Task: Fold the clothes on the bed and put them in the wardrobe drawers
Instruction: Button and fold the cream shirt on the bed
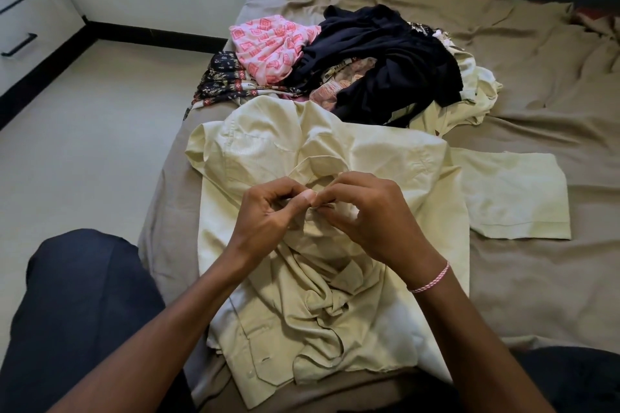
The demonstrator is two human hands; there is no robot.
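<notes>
Bedsheet carries the shirt, pinched (mid-front) by both hands.

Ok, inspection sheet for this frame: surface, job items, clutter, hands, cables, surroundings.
Surface: bed sheet, tan, rumpled.
Job's things: pale yellow shirt spread at the near edge; unfolded clothes pile behind it.
Clutter: nothing seen.
Hands: left hand and right hand both pinch the shirt's front just below the collar.
Cables: nothing seen.
Surroundings: white drawers with a black handle at far left; pale floor.
</notes>
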